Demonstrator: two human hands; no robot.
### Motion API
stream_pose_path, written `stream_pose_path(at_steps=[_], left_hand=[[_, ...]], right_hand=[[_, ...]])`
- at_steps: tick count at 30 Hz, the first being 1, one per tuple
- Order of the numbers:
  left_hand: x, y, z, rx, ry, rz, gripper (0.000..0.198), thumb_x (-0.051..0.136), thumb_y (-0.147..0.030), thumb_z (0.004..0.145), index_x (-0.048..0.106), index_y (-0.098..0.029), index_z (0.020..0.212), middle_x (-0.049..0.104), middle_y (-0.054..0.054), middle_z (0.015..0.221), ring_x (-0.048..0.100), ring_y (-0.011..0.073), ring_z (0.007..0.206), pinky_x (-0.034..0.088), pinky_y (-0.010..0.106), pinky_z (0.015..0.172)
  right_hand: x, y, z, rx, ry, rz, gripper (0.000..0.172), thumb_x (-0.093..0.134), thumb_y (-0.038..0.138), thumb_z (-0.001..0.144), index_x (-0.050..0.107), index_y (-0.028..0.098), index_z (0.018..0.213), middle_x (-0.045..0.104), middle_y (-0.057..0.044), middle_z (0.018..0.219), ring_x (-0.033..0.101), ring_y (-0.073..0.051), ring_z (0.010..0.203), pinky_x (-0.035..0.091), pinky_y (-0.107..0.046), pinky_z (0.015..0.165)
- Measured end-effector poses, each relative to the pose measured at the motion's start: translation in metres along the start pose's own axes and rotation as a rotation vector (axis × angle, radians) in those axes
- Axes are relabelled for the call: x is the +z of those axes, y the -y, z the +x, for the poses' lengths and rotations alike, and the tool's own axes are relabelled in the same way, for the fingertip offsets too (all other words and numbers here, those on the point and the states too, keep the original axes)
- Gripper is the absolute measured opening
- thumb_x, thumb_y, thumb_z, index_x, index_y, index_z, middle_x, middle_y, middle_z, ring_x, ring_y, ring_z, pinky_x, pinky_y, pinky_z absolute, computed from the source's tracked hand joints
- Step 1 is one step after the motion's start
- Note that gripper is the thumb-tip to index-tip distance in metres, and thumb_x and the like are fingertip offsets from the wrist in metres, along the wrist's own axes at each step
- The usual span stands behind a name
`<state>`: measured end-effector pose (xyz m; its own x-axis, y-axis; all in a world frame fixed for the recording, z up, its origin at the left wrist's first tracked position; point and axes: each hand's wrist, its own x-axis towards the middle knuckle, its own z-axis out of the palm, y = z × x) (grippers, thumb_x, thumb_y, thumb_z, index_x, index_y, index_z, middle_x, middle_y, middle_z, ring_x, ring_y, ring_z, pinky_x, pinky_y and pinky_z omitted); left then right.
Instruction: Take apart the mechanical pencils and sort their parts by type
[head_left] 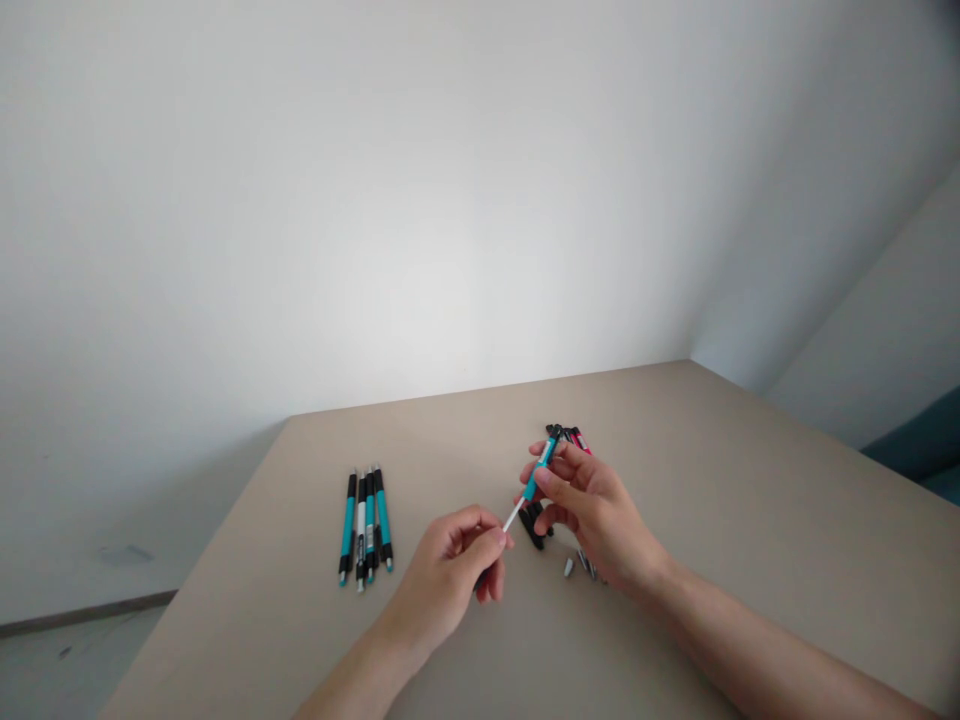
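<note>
Between the fingers of my right hand [589, 505] is a teal pen barrel [541, 468] with a black end, tilted up and away. A thin white refill [514, 515] runs from the barrel's lower opening to my left hand [463, 560], whose thumb and forefinger pinch it. Something dark shows under the left fingers, mostly hidden. Black pen parts [532, 525] lie on the table behind and below my right hand. Nearer to me are a small silvery tip [568, 567] and several similar pieces, partly covered by the right hand.
Several assembled pens [370, 525], teal or white with black ends, lie side by side on the beige table [450, 430] at the left. Pink and black pen parts [578, 438] show beyond my right hand. A white wall [450, 200] rises behind the table.
</note>
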<state>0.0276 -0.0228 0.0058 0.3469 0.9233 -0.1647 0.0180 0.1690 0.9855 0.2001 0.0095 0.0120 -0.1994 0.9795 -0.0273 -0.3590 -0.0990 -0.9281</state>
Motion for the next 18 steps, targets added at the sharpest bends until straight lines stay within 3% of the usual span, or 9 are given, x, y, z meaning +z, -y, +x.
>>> stream_pose_path(at_steps=[5,10,15,18], left_hand=[[-0.004,0.005,0.002,-0.032,-0.064,0.055,0.021,0.052,-0.033,0.08,0.057,-0.016,0.07,0.051,-0.003,0.043,0.04,0.0092,0.04,0.03,0.022,0.045],[-0.009,0.013,0.005,-0.03,-0.086,0.06,0.021,0.051,-0.033,0.081,0.058,-0.016,0.072,0.052,-0.003,0.043,0.04,0.0092,0.04,0.029,0.021,0.043],[-0.008,0.011,0.006,-0.04,-0.096,0.075,0.021,0.051,-0.033,0.082,0.059,-0.015,0.073,0.052,-0.003,0.044,0.04,0.0088,0.041,0.027,0.021,0.043],[-0.007,0.009,0.004,-0.05,-0.101,0.077,0.022,0.052,-0.033,0.081,0.059,-0.015,0.072,0.052,-0.003,0.044,0.039,0.0087,0.042,0.026,0.021,0.043]], right_hand=[[-0.009,-0.001,0.012,0.115,-0.2,0.078,0.037,0.076,0.028,0.068,0.053,0.018,0.096,0.063,-0.003,0.077,0.067,-0.018,0.068,0.05,-0.02,0.043],[-0.023,-0.003,0.026,0.114,-0.274,0.079,0.03,0.074,0.025,0.068,0.054,0.018,0.088,0.064,-0.003,0.076,0.067,-0.017,0.067,0.052,-0.02,0.047],[-0.038,-0.011,0.038,-0.182,-0.284,-0.435,0.031,0.067,0.038,0.073,0.053,0.019,0.092,0.058,-0.001,0.075,0.065,-0.019,0.069,0.05,-0.023,0.039],[-0.046,-0.016,0.042,-0.218,-0.28,-0.643,0.023,0.06,0.037,0.076,0.054,0.02,0.091,0.057,-0.002,0.077,0.063,-0.018,0.069,0.047,-0.021,0.037]])
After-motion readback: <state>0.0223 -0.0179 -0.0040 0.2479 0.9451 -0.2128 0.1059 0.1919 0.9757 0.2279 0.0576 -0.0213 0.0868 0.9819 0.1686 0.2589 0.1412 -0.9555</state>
